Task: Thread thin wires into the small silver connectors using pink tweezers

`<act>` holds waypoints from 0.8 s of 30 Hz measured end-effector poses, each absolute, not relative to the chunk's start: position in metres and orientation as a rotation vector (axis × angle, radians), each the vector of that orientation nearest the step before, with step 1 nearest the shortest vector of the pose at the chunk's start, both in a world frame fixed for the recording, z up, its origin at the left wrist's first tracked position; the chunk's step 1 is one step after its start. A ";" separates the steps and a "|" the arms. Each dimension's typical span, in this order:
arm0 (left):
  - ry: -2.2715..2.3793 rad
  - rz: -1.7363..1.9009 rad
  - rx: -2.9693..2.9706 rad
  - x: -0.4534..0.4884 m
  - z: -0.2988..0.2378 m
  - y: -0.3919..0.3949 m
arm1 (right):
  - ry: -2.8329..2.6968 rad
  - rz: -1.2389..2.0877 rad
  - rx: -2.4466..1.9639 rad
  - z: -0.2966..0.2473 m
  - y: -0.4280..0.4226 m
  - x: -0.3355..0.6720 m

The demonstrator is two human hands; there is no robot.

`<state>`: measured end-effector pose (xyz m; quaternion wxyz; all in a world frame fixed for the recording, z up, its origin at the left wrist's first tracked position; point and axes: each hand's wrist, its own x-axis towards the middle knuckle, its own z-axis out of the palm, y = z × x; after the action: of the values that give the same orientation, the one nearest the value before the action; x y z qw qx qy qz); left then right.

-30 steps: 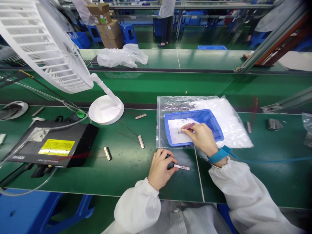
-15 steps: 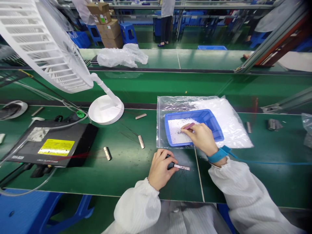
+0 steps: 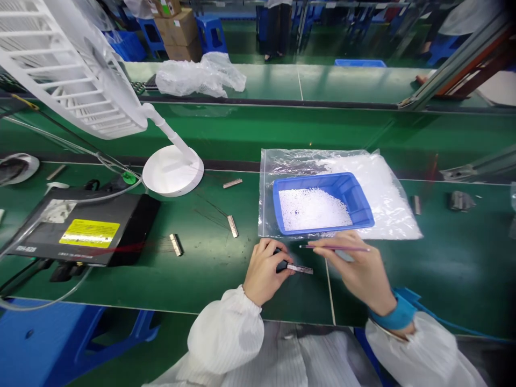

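Note:
My left hand [image 3: 263, 273] is closed around a small rounded black piece [image 3: 281, 264], partly hidden by the fingers. A narrow silvery slotted strip [image 3: 300, 268] sticks out from it to the right, just over the green bench. Between thumb and fingers, my right hand [image 3: 360, 269] pinches a thin purple stick [image 3: 338, 248] with a pale tip pointing left. That tip is above and near the strip, apart from it. Beyond both hands, a blue tray [image 3: 360, 201] holds tiny white beads [image 3: 312, 209]. The tray rests on a clear plastic bag [image 3: 397, 199] filled with white material.
Several similar strips lie about, such as one [image 3: 233, 226] and another [image 3: 176, 244] at left. A white fan [image 3: 173, 174] stands beyond a black box [image 3: 92, 226] with a yellow label. A blue cord trails from my right wristband [image 3: 397, 312]. A grey clump [image 3: 461, 201] lies at right.
My right hand has lifted the purple stick out of the beads and come back toward me, down beside the strip. My left hand keeps its hold. The view has tilted slightly downward.

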<state>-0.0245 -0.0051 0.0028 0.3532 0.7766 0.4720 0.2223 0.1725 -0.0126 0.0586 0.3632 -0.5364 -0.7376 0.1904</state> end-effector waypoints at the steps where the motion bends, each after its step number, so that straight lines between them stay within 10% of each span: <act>1: 1.221 0.575 2.008 -0.024 0.003 -0.005 | -1.909 0.516 -1.375 0.054 -0.018 0.171; 24: 1.235 0.558 1.998 -0.023 0.005 -0.005 | -1.918 0.635 -1.386 0.026 -0.039 0.163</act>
<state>-0.0231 -0.0047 0.0045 0.3557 0.7735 0.4780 0.2159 0.1630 -0.0387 0.0258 0.3389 -0.5321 -0.7366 0.2437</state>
